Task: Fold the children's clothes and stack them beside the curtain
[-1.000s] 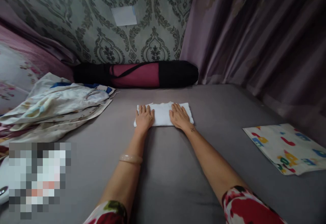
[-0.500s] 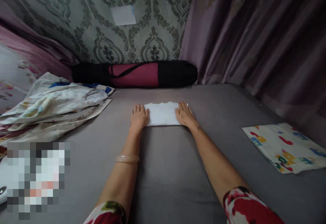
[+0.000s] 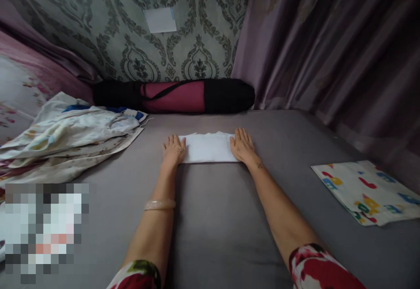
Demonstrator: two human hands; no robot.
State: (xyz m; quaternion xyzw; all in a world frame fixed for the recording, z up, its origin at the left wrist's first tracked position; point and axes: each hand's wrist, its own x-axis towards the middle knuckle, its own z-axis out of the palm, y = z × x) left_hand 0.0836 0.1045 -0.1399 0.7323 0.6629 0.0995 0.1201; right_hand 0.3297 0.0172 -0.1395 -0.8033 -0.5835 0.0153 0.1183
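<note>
A white cloth (image 3: 208, 149), folded into a smooth, flat oblong with a ragged far edge, lies on the matte grey sheet (image 3: 213, 223), on the near side of the long cylindrical black-and-maroon bag (image 3: 173, 96). The left hand (image 3: 173, 149) and right hand (image 3: 243, 146) lie flat at the cloth's short ends, fingers extended, grasping nothing. Nearer than the bag and to its left, soft rumpled fabrics (image 3: 88, 133) form a heap.

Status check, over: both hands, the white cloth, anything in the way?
Left hand and right hand open, palms down, at opposite cloth ends. Folded white cloth flat, far edge uneven. Nothing seen in the way; alphabet-print cloth apart, at right.
</note>
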